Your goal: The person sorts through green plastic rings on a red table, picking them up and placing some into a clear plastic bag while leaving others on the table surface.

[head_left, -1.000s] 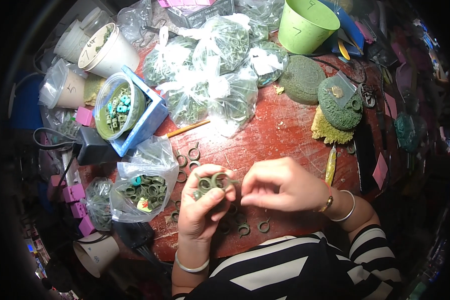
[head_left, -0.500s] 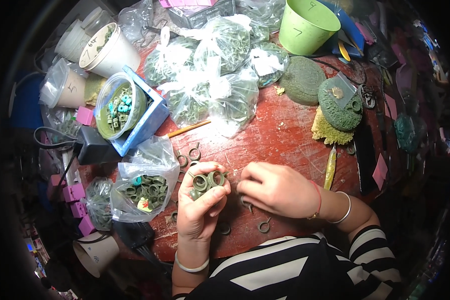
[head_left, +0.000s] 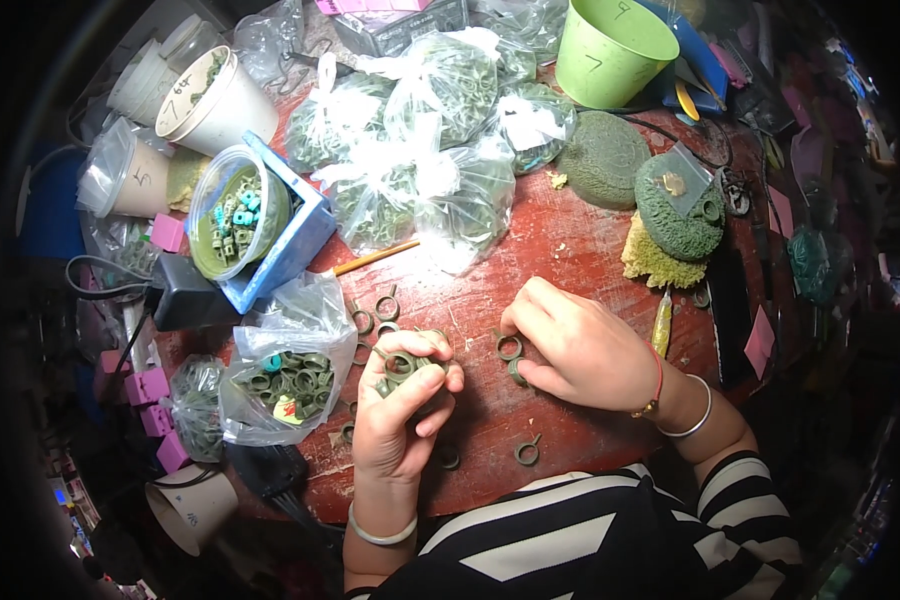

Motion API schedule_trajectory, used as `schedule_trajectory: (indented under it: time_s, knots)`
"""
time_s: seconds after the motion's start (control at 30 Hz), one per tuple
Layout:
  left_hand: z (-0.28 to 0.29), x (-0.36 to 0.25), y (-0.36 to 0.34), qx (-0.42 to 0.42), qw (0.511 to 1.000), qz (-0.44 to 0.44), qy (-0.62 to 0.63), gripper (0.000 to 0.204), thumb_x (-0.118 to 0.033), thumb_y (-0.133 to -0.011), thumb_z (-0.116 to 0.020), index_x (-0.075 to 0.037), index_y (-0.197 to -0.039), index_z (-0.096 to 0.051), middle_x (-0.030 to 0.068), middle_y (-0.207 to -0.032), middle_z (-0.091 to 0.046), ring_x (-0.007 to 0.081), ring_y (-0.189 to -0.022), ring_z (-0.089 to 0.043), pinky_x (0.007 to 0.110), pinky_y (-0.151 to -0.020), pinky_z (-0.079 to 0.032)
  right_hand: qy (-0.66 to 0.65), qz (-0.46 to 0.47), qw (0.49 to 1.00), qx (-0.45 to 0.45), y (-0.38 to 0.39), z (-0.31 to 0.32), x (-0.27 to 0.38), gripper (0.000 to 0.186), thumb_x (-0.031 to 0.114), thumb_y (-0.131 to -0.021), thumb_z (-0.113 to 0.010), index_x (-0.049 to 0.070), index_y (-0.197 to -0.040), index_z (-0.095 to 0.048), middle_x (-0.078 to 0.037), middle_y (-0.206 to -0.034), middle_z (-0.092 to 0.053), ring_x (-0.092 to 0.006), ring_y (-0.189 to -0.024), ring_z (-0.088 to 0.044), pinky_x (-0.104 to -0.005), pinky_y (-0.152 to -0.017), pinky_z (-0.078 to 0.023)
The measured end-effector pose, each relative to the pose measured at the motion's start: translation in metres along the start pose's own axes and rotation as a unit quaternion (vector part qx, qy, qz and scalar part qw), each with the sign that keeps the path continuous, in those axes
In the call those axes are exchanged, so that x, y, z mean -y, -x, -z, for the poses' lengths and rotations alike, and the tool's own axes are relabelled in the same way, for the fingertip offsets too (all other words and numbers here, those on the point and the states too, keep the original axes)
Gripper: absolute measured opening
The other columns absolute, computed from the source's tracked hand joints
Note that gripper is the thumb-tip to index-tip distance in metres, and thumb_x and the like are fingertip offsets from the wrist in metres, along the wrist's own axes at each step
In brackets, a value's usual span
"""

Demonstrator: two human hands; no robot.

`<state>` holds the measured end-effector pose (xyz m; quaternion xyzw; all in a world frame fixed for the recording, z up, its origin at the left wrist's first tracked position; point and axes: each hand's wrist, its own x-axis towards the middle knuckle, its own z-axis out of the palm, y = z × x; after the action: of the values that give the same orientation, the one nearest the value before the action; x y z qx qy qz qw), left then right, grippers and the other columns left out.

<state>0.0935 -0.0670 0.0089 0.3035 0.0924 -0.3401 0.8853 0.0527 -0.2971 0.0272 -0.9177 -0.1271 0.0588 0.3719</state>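
My left hand (head_left: 402,420) is closed round a small bunch of dark green rings (head_left: 400,366) with short stems, palm turned up. To its right, my right hand (head_left: 575,345) has thumb and fingers pinched on green rings (head_left: 508,347); two show at the fingertips, held low over the red table (head_left: 570,450). One loose green ring (head_left: 527,453) lies near the table's front edge. Another loose ring (head_left: 449,457) lies beside my left wrist. Several more loose rings (head_left: 360,321) lie beyond and left of my left hand, some partly hidden by it.
An open plastic bag (head_left: 282,385) of green rings lies at the left. Behind it, a clear tub (head_left: 238,215) leans in a blue tray (head_left: 315,225). Tied bags (head_left: 440,95) fill the back, beside a lime green bucket (head_left: 615,55). Green textured pads (head_left: 678,208) and a yellow-handled tool (head_left: 661,325) lie right.
My right hand has moved right and slightly away from my left, and rings now show at its fingertips. The fingers of my left hand have curled further over its bunch.
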Motion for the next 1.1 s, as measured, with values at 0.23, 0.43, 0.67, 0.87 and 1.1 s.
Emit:
schedule_trajectory:
  time_s: [0.23,0.43,0.67,0.87,1.1]
  knots:
    - [0.001,0.001,-0.001,0.017,0.999,0.008,-0.03,0.021,0.008,-0.092,-0.06,-0.003,-0.109,-0.059,0.0144,-0.109,-0.06,0.0183,-0.085,-0.064,0.016,-0.046,-0.04,-0.056,-0.003,0.998,-0.042,-0.002,-0.008,-0.006,0.029,0.0,-0.081,-0.07,0.002,-0.106,-0.057,-0.012,-0.091,-0.059,-0.0268,-0.078,-0.065,-0.036,-0.069,-0.054]
    - [0.0,0.0,0.0,0.02,0.999,0.006,-0.042,0.021,0.008,-0.092,-0.06,-0.003,-0.109,-0.059,0.0145,-0.11,-0.06,0.0182,-0.086,-0.064,0.016,-0.046,-0.04,-0.145,-0.038,0.987,-0.059,-0.004,-0.006,-0.007,0.02,0.003,-0.085,-0.067,0.003,-0.102,-0.058,-0.013,-0.086,-0.059,-0.0319,-0.078,-0.064,-0.0401,-0.072,-0.052]
    - [0.002,0.001,-0.001,0.019,0.999,0.003,-0.039,0.02,0.008,-0.092,-0.06,-0.003,-0.11,-0.059,0.0151,-0.111,-0.06,0.0179,-0.086,-0.064,0.016,-0.046,-0.041,-0.001,0.016,0.993,-0.116,-0.007,-0.011,-0.004,0.02,0.002,-0.087,-0.07,0.0,-0.105,-0.062,-0.013,-0.097,-0.058,-0.0284,-0.085,-0.064,-0.0365,-0.077,-0.053]
    - [-0.001,0.001,0.0,0.023,0.999,0.003,-0.035,0.02,0.007,-0.093,-0.059,-0.002,-0.111,-0.058,0.0158,-0.112,-0.06,0.018,-0.087,-0.064,0.016,-0.047,-0.041,0.051,-0.004,0.989,-0.138,-0.008,-0.019,-0.015,0.02,0.007,-0.089,-0.067,0.0,-0.105,-0.057,-0.017,-0.098,-0.053,-0.0348,-0.091,-0.06,-0.0428,-0.079,-0.051]
    - [0.001,0.0,0.001,0.012,0.999,-0.005,-0.037,0.019,0.007,-0.093,-0.059,-0.002,-0.11,-0.058,0.0155,-0.111,-0.061,0.0179,-0.086,-0.064,0.016,-0.047,-0.041,0.027,0.022,0.993,-0.116,-0.008,-0.015,-0.013,0.015,0.004,-0.088,-0.066,0.0,-0.096,-0.054,-0.016,-0.098,-0.053,-0.0349,-0.089,-0.058,-0.0425,-0.08,-0.049]
